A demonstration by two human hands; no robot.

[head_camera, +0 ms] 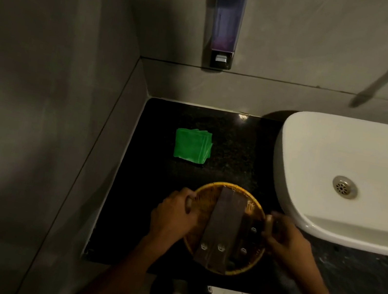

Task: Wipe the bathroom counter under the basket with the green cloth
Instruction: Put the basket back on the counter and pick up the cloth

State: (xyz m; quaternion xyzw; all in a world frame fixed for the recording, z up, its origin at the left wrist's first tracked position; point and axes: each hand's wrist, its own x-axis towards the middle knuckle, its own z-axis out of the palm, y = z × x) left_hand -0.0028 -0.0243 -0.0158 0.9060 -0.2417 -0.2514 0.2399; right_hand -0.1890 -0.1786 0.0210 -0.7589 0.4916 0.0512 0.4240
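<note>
Dark granite counter (238,154) beside the sink (309,217): my left hand (173,215) and right hand (285,236) clamp the basket (250,215) by its rim, 1 per side. Next, lift it aside, then fetch the green cloth (191,147), folded behind.

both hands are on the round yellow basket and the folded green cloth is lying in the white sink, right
Not quite. Both hands, left and right, do hold the round yellow woven basket by its sides, but the folded green cloth is not in the white ceramic sink. The head view shows it lying on the black speckled stone counter, behind the basket and left of the sink.
</note>
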